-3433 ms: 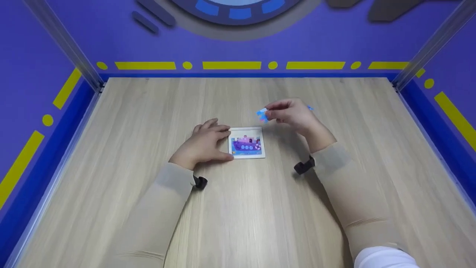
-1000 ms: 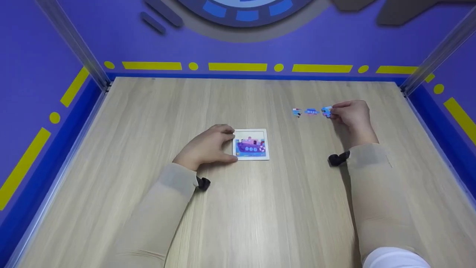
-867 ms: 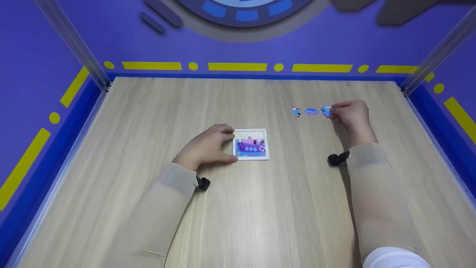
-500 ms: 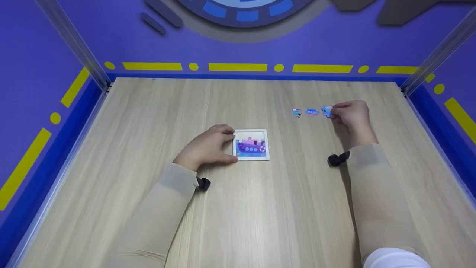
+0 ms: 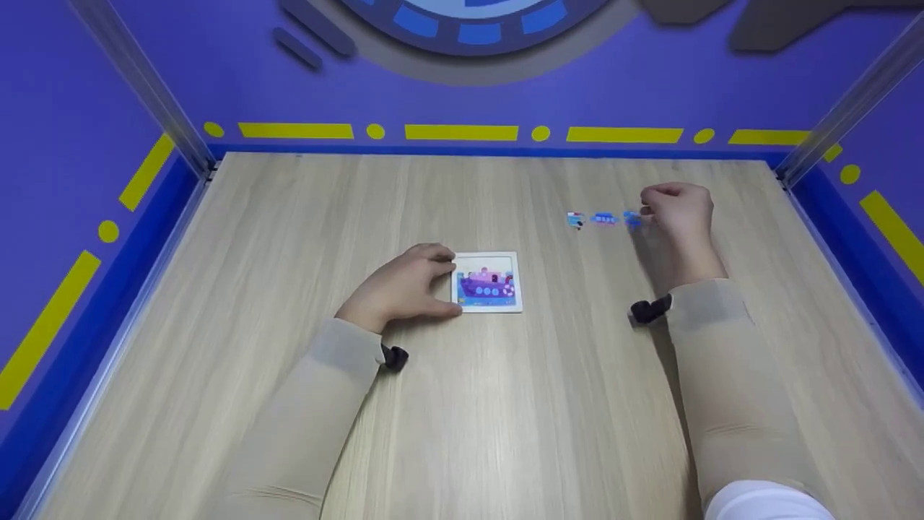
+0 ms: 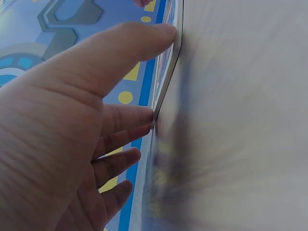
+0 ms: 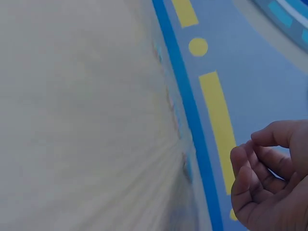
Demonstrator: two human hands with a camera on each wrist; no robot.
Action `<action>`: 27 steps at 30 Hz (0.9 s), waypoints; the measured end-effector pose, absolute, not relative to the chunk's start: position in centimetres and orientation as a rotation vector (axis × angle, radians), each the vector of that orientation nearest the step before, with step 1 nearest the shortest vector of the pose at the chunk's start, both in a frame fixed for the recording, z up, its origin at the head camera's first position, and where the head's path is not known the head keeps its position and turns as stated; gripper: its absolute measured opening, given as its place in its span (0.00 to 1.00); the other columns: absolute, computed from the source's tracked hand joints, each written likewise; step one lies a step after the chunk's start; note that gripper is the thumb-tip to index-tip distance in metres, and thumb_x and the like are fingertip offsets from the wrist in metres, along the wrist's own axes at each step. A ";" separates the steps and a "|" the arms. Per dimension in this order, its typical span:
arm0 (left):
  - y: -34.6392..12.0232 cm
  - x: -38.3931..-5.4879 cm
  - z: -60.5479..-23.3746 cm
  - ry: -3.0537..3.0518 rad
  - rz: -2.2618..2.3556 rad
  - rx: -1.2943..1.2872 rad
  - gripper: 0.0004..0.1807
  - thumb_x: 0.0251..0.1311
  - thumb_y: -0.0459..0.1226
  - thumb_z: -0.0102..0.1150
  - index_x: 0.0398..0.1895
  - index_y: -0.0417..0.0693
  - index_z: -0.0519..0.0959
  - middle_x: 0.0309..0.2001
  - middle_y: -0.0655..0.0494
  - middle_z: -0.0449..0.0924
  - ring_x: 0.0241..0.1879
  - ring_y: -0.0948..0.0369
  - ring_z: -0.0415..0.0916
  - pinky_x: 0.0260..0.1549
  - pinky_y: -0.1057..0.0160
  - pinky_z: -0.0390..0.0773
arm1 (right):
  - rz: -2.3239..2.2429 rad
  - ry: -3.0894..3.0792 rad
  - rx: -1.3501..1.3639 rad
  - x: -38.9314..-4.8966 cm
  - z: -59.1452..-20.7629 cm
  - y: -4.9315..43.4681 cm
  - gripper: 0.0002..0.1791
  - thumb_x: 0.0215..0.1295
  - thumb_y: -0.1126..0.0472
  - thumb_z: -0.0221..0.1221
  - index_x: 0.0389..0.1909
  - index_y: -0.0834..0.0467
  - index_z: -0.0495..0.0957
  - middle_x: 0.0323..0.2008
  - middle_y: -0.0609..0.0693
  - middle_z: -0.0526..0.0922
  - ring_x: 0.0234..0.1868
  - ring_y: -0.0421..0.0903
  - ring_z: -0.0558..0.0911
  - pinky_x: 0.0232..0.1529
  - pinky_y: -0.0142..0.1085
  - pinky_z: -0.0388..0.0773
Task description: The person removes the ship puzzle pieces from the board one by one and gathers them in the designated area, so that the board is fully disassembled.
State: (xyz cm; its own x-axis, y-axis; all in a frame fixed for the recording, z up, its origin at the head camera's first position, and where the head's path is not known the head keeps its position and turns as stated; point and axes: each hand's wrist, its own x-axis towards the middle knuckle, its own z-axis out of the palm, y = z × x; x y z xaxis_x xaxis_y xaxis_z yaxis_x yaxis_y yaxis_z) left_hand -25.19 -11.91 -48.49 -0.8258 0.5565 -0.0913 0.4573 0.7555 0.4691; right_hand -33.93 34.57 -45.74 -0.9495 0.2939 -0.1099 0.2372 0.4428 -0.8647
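Observation:
A small white puzzle tray (image 5: 498, 261) lies mid-table, its lower part filled with a purple and pink ship picture and its upper strip pale. My left hand (image 5: 401, 285) holds its left side, thumb at the near corner and index finger at the far corner; the left wrist view shows both fingertips against the tray's edge (image 6: 167, 77). Three loose jigsaw pieces lie in a row at the back right: one (image 5: 574, 219), a middle one (image 5: 605, 218) and a rightmost one (image 5: 632, 218). Just above the rightmost, my right hand (image 5: 681, 209) has curled fingers, thumb near fingertips, nothing visible between them.
The wooden table (image 5: 462, 419) is bounded by a purple back wall (image 5: 462, 101) and side walls with metal corner posts. Black wrist cameras are worn at the left cuff (image 5: 395, 358) and the right cuff (image 5: 650, 310).
My right hand carried a blue jigsaw piece from near the tray to the right end of the row, set it down, and has now lifted off it. The left hand stays at the tray.

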 end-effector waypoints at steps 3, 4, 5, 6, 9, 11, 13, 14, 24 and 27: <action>-11.9 -25.2 -48.5 2.732 0.643 0.801 0.47 0.65 0.58 0.79 0.79 0.38 0.78 0.84 0.49 0.72 0.88 0.49 0.63 0.90 0.51 0.64 | 1.550 -2.600 -0.402 -33.6 -44.9 33.2 0.25 0.83 0.48 0.62 0.66 0.62 0.88 0.42 0.39 0.89 0.43 0.36 0.89 0.53 0.31 0.88; -11.9 -25.2 -48.5 2.732 0.644 0.802 0.47 0.65 0.57 0.79 0.79 0.38 0.78 0.84 0.48 0.72 0.88 0.49 0.63 0.90 0.51 0.64 | 1.561 -2.591 -0.377 -33.5 -44.7 32.7 0.25 0.83 0.48 0.63 0.66 0.63 0.88 0.41 0.38 0.89 0.43 0.36 0.89 0.53 0.31 0.88; -11.9 -25.2 -48.5 2.732 0.643 0.804 0.47 0.65 0.57 0.79 0.79 0.38 0.78 0.84 0.48 0.72 0.88 0.49 0.63 0.90 0.51 0.64 | 1.582 -2.578 -0.352 -33.3 -44.4 32.2 0.24 0.83 0.48 0.63 0.65 0.63 0.88 0.41 0.38 0.88 0.43 0.36 0.89 0.53 0.31 0.88; -11.9 -25.2 -48.5 2.732 0.642 0.804 0.46 0.65 0.57 0.79 0.79 0.38 0.79 0.84 0.48 0.72 0.88 0.49 0.63 0.90 0.51 0.64 | 1.596 -2.569 -0.325 -33.1 -44.3 31.6 0.24 0.82 0.49 0.63 0.64 0.63 0.89 0.41 0.38 0.88 0.42 0.36 0.89 0.53 0.32 0.88; -11.8 -25.1 -48.5 2.736 0.641 0.805 0.46 0.65 0.56 0.79 0.79 0.38 0.79 0.83 0.48 0.73 0.88 0.49 0.64 0.90 0.51 0.65 | 1.654 -2.554 -0.232 -32.5 -43.8 29.9 0.21 0.81 0.50 0.65 0.60 0.63 0.90 0.40 0.38 0.89 0.42 0.37 0.89 0.51 0.31 0.88; -11.8 -25.0 -48.4 2.738 0.636 0.800 0.46 0.65 0.57 0.78 0.79 0.39 0.79 0.84 0.48 0.72 0.88 0.49 0.64 0.90 0.50 0.65 | 1.693 -2.554 -0.167 -32.1 -43.4 28.7 0.20 0.81 0.51 0.66 0.58 0.62 0.90 0.40 0.38 0.89 0.41 0.37 0.89 0.50 0.30 0.89; -11.8 -25.0 -48.5 2.740 0.632 0.795 0.46 0.65 0.57 0.79 0.79 0.39 0.79 0.84 0.48 0.72 0.88 0.49 0.63 0.90 0.50 0.64 | 1.737 -2.556 -0.103 -31.6 -43.0 27.6 0.18 0.80 0.51 0.67 0.57 0.62 0.90 0.40 0.38 0.90 0.41 0.37 0.90 0.48 0.30 0.89; -11.8 -25.0 -48.5 2.738 0.629 0.792 0.46 0.65 0.57 0.79 0.79 0.39 0.79 0.84 0.49 0.72 0.88 0.49 0.63 0.90 0.50 0.64 | 1.760 -2.555 -0.070 -31.3 -42.7 27.0 0.18 0.80 0.52 0.67 0.57 0.62 0.90 0.40 0.38 0.90 0.41 0.37 0.90 0.48 0.30 0.89; -11.8 -25.1 -48.5 2.737 0.632 0.805 0.46 0.65 0.57 0.78 0.79 0.38 0.79 0.84 0.48 0.72 0.87 0.48 0.64 0.90 0.51 0.64 | 1.807 -2.602 0.154 -29.2 -42.1 23.2 0.17 0.81 0.55 0.67 0.56 0.65 0.89 0.41 0.42 0.88 0.41 0.40 0.88 0.45 0.28 0.87; -11.8 -25.1 -48.4 2.737 0.626 0.807 0.46 0.66 0.57 0.79 0.79 0.39 0.79 0.84 0.48 0.73 0.87 0.48 0.64 0.90 0.51 0.64 | 1.790 -2.641 0.190 -28.7 -42.1 22.4 0.18 0.81 0.54 0.66 0.58 0.65 0.88 0.44 0.43 0.88 0.43 0.40 0.88 0.45 0.28 0.85</action>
State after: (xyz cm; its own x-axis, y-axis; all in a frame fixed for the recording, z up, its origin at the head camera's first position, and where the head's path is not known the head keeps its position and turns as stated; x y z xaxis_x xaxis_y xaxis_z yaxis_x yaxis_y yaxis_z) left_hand -25.10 -11.83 -48.45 -0.8252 0.5580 -0.0880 0.4644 0.7587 0.4568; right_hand -28.67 22.41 -42.08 -0.9915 -0.1287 0.0214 -0.0676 0.3662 -0.9281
